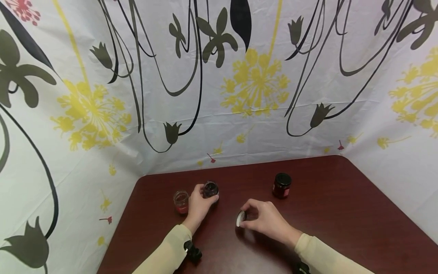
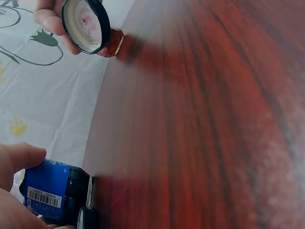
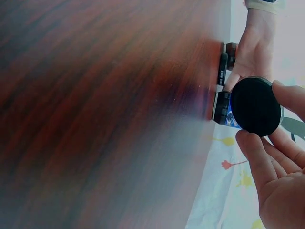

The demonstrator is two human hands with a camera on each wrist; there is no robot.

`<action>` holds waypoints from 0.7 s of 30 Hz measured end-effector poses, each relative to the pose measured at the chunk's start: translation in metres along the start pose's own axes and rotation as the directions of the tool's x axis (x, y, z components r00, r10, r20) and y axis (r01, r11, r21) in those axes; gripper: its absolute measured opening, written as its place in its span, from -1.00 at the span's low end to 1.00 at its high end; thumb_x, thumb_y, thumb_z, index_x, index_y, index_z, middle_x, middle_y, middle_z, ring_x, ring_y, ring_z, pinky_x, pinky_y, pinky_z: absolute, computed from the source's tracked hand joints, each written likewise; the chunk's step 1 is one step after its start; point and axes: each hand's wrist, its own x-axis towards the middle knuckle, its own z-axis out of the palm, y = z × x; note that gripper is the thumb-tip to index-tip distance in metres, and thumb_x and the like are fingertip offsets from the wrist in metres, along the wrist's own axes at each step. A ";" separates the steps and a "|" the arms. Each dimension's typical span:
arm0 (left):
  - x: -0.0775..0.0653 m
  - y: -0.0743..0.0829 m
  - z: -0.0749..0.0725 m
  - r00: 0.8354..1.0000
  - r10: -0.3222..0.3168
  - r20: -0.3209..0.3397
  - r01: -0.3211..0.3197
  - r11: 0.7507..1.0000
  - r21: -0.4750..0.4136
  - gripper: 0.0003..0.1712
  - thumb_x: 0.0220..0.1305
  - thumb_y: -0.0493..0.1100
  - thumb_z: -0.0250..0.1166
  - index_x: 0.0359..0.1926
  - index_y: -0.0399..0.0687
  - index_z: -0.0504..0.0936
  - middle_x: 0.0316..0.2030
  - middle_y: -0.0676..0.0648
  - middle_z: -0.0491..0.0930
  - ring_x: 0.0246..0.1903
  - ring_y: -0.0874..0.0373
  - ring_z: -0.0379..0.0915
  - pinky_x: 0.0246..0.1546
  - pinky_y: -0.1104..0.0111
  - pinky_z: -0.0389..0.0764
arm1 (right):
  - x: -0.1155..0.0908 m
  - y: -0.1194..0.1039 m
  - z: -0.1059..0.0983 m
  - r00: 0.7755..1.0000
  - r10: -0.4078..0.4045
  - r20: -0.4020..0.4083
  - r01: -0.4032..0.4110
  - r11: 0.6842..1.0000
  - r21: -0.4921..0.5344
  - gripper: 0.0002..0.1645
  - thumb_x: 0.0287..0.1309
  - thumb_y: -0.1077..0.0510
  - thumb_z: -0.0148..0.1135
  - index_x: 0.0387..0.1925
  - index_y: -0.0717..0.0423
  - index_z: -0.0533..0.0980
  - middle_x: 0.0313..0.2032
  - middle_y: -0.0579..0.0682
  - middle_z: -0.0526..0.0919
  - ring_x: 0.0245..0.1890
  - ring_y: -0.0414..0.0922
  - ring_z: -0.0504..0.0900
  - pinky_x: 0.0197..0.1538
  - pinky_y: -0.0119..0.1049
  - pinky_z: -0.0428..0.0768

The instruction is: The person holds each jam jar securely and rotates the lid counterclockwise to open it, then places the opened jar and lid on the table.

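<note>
My left hand [image 1: 198, 205] grips a small glass jar [image 1: 211, 189] with dark contents and no lid on it. The left wrist view shows the jar's blue label [image 2: 45, 191] with a barcode, the thumb lying against it. To the right, my right hand [image 1: 268, 222] pinches a round black lid [image 3: 256, 106] by its rim, tilted on edge above the table. Its pale inner face [image 2: 85, 24] carries a pinkish smear in the left wrist view. A second black lid [image 3: 222, 70] lies on the table beside the left hand.
Left of the gripped jar stands an open glass jar [image 1: 181, 202] with a red label. A jar with a black lid [image 1: 282, 185] stands farther back on the right. The dark red table [image 1: 342, 213] meets a flower-patterned cloth [image 1: 212, 114] behind and at the sides.
</note>
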 end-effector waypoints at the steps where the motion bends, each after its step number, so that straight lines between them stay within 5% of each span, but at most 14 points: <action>1: 0.000 0.000 0.000 1.000 0.004 0.001 -0.004 1.000 0.003 -0.29 0.06 0.00 0.58 0.19 -0.03 0.49 -0.02 -0.08 0.61 0.00 0.02 0.55 -0.02 0.07 0.58 | 0.000 0.000 0.000 1.000 0.000 -0.001 0.000 1.000 0.002 -0.60 -0.04 -0.01 0.61 -0.15 -0.17 0.61 -0.26 -0.30 0.74 -0.20 -0.34 0.70 -0.12 -0.22 0.66; 21: -0.009 0.000 -0.005 0.995 0.094 0.014 -0.095 0.993 0.073 -0.08 0.11 0.02 0.55 0.44 -0.02 0.34 0.26 -0.11 0.51 0.21 -0.02 0.46 0.12 0.03 0.52 | 0.004 0.004 0.002 1.000 -0.006 0.001 0.006 1.000 -0.013 -0.60 -0.03 0.01 0.60 -0.14 -0.15 0.62 -0.24 -0.29 0.73 -0.20 -0.37 0.69 -0.13 -0.34 0.63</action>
